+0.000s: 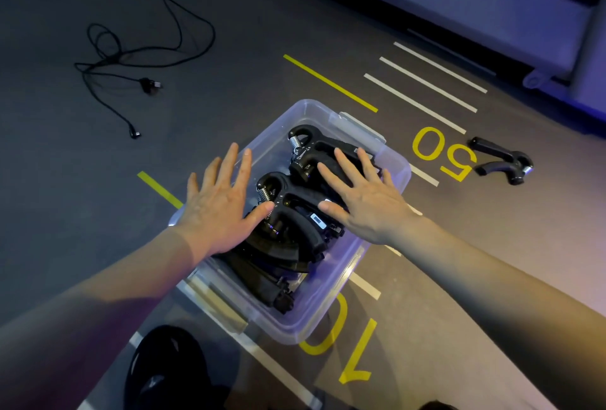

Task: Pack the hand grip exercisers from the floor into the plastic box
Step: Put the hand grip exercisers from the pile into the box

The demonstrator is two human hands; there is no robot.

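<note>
A clear plastic box (347, 282) stands on the grey floor with several black hand grip exercisers (295, 209) stacked inside it, their steel springs toward the far left. My left hand (219, 203) lies flat with straight fingers over the box's left side, its thumb touching an exerciser. My right hand (364, 200) is spread flat on top of the exercisers at the right. One more black hand grip exerciser (505, 160) lies on the floor to the right of the box, beside the yellow "50".
A tangled black cable (131, 62) lies on the floor at the far left. Yellow and white floor lines and the numbers "50" and "10" surround the box. A pale machine base (492, 9) runs along the top right. A dark shoe (164, 373) is at the bottom.
</note>
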